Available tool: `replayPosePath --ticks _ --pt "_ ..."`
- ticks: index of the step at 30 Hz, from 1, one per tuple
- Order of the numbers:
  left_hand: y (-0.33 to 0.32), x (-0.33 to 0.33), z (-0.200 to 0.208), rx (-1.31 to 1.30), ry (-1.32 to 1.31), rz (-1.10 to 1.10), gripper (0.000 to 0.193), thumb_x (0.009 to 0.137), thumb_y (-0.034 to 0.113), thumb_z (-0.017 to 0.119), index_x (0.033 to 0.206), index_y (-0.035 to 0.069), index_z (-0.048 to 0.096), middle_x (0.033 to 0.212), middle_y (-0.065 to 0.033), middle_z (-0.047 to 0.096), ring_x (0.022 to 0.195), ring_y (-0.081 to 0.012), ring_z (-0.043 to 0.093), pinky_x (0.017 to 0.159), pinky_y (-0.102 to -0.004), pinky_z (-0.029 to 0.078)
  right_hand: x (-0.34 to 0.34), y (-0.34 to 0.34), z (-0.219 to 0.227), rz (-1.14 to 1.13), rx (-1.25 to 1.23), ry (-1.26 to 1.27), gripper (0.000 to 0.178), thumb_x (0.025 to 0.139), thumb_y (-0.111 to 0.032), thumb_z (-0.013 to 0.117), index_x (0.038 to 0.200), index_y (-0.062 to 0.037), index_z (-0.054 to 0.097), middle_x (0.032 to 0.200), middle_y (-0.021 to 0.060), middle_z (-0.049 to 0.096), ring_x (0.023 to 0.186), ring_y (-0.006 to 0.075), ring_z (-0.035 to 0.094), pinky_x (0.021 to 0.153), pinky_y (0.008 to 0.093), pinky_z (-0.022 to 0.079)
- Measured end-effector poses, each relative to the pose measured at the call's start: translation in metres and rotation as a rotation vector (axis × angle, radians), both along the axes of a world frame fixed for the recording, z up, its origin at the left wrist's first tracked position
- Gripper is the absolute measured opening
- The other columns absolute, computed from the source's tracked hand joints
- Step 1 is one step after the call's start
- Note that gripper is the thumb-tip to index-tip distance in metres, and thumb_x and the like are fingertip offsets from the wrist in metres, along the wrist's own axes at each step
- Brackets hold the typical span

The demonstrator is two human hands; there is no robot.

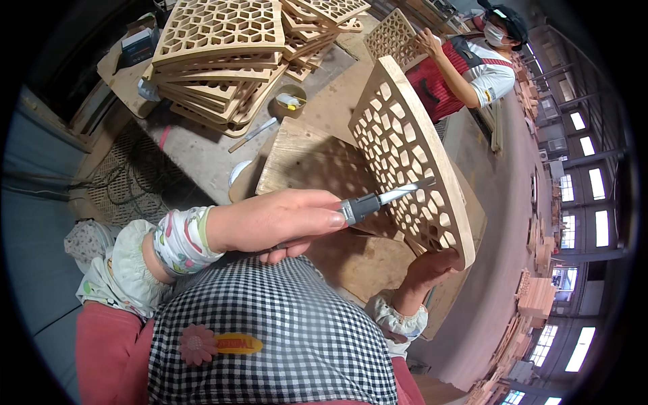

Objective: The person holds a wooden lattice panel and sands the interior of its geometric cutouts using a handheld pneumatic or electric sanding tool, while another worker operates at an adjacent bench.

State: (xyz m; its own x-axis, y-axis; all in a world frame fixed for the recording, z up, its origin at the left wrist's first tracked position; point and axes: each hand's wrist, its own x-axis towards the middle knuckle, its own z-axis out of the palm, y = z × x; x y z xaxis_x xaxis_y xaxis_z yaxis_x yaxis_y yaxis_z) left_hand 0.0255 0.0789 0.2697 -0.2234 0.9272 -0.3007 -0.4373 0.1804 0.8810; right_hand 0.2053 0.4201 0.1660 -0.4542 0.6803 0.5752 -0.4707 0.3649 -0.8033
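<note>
My left hand (280,219) is closed around a hand tool (361,208) with a dark grey body and a slim, pale metal shaft. The shaft's tip lies against the pierced face of a wooden lattice panel (442,169); I cannot tell whether it enters one of the cutouts. This panel stands tilted on edge, with many geometric openings and a thick, curved solid rim. At its lower corner my right hand (433,270) grips the rim, the fingers partly hidden behind the wood. A plain wooden board (290,158) lies beneath and left of the panel.
Several lattice panels (216,30) are stacked at the far left of the table. Near them are a round container (291,100) and a brush-like tool (253,135). Across the table, a masked co-worker (466,67) in a red apron holds another lattice panel (391,39).
</note>
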Motion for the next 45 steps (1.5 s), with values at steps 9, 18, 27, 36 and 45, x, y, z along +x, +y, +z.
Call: replayPosePath --ticks 9,18,27,36,45 --pt "0.022 -0.007 -0.002 0.041 -0.083 -0.028 0.035 0.115 0.038 0.043 0.128 0.007 0.053 0.070 -0.0018 0.058 0.045 -0.0043 0.048 0.040 -0.0200 0.038 -0.001 -0.006 0.003 -0.139 0.124 -0.135 0.059 0.108 -0.050 0.060 0.133 0.0026 0.063 0.131 0.0113 0.068 0.120 0.0250 0.062 0.107 0.0423 0.046" --pt "-0.022 0.023 -0.016 -0.002 -0.042 0.163 0.049 0.112 0.030 0.056 0.152 0.003 0.049 0.076 0.0056 0.054 0.057 -0.0003 0.050 0.049 -0.0174 0.040 -0.017 0.004 0.034 -0.054 0.096 -0.128 0.072 0.105 -0.060 0.061 0.140 0.0032 0.058 0.133 0.0139 0.068 0.118 0.0250 0.068 0.100 0.0448 0.058" --pt "-0.013 0.016 0.020 -0.138 0.665 0.241 0.059 0.104 0.027 0.066 0.152 -0.002 0.046 0.099 -0.0173 0.076 0.082 -0.0281 0.077 0.078 -0.0384 0.059 -0.010 -0.014 0.024 -0.161 0.122 -0.167 0.076 0.104 -0.067 0.056 0.128 0.0043 0.065 0.119 0.0095 0.069 0.111 0.0209 0.067 0.095 0.0387 0.054" --pt "-0.009 0.014 0.015 -0.150 0.802 0.324 0.054 0.101 0.030 0.068 0.146 0.005 0.053 0.093 -0.0237 0.074 0.082 -0.0434 0.074 0.073 -0.0468 0.059 -0.023 -0.017 0.045 -0.228 0.194 -0.236 0.082 0.107 -0.069 0.045 0.131 0.0079 0.062 0.117 0.0147 0.072 0.099 0.0229 0.074 0.084 0.0383 0.062" --pt "0.002 0.008 0.001 -0.292 0.946 0.353 0.057 0.102 0.037 0.065 0.146 0.004 0.050 0.089 -0.0273 0.074 0.082 -0.0472 0.073 0.074 -0.0511 0.059 -0.013 -0.010 0.027 -0.228 0.111 -0.142 0.076 0.108 -0.064 0.049 0.138 0.0048 0.058 0.124 0.0131 0.070 0.114 0.0268 0.070 0.097 0.0453 0.060"
